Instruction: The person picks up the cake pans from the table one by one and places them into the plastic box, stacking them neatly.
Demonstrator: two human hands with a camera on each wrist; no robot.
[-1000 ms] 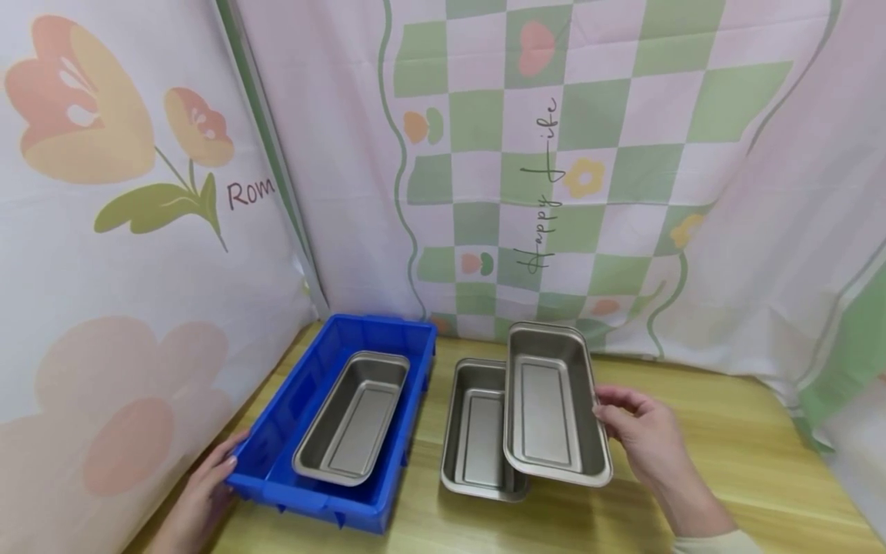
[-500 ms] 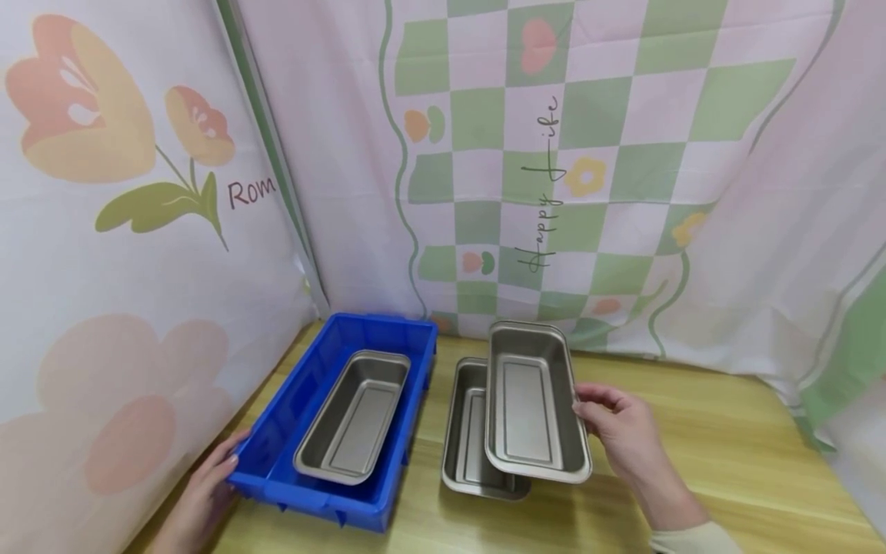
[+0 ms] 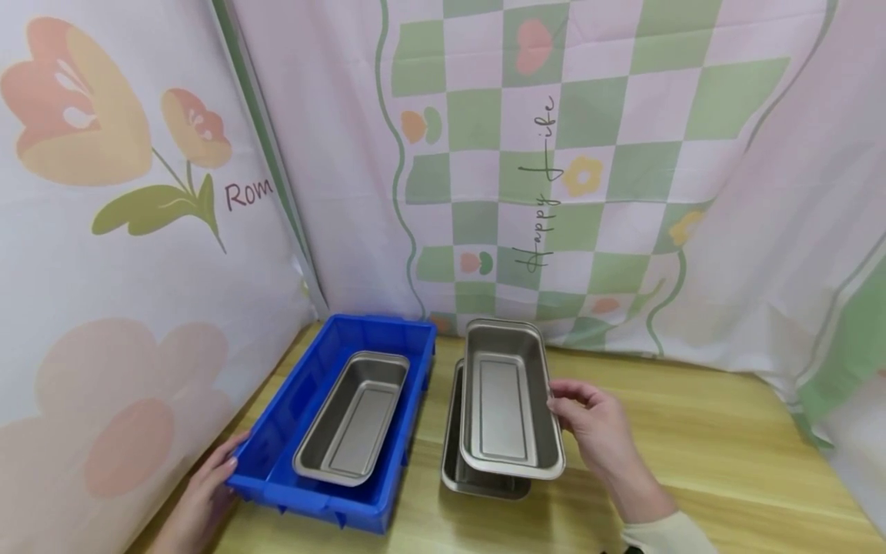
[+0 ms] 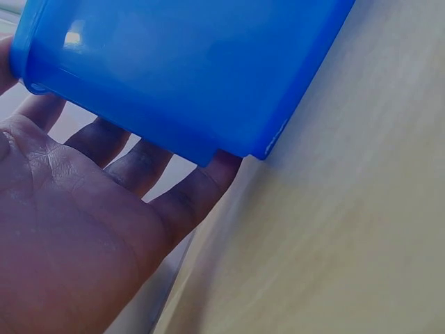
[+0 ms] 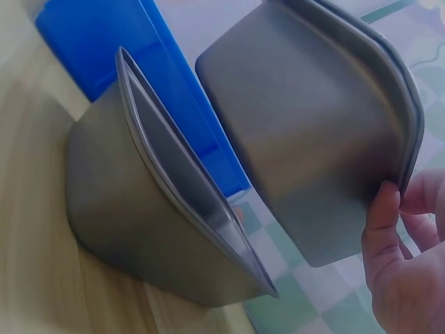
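My right hand [image 3: 598, 427] pinches the right rim of a metal loaf pan [image 3: 504, 408], thumb and fingers on either side of the edge. This pan is raised over a second loaf pan [image 3: 484, 485] on the table and hides most of it in the head view. In the right wrist view, the held pan [image 5: 313, 132] tilts above the lower pan [image 5: 139, 202], with a gap between them. A third loaf pan [image 3: 360, 423] lies inside a blue plastic bin [image 3: 311, 502]. My left hand [image 3: 202, 492] holds the bin's near left corner, fingers curled underneath [image 4: 201, 191].
The wooden table [image 3: 727, 438] runs up to a patterned curtain [image 3: 734, 254] at the back. On the left stands a flowered cloth wall [image 3: 208, 292], close beside the bin and my left hand.
My right hand has carried the loaf pan leftward, so it now covers more of the pan beneath. The left hand and the blue bin have stayed in place.
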